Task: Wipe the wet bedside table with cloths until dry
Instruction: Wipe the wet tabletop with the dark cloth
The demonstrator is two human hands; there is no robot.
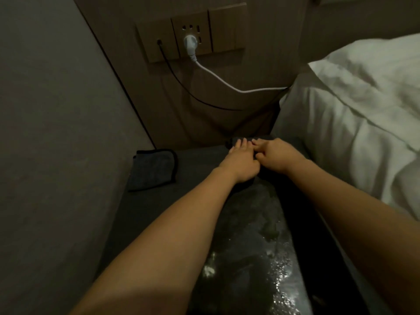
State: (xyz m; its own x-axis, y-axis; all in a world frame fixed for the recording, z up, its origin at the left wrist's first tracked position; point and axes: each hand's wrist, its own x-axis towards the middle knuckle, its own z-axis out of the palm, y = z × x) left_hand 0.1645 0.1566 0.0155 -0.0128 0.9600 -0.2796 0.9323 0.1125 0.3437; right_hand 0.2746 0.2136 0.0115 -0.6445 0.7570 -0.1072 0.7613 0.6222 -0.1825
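I have both hands side by side at the far edge of the counter [197,162]: left hand [241,162] flat with fingers straight, right hand [276,155] curled, both on a dark cloth [234,142]. Near me the top shines wet, so most wiping remains. A second cloth [153,169] lies folded at the left.

The dark grey stone-like bedside table top [256,242] is gleaming with pale wet speckles. A folded dark grey cloth with black edging [152,169] is showing beside it. White rumpled bedding [354,123], a white plug and cable [190,43] and a tan socket panel [191,32] are standing out.
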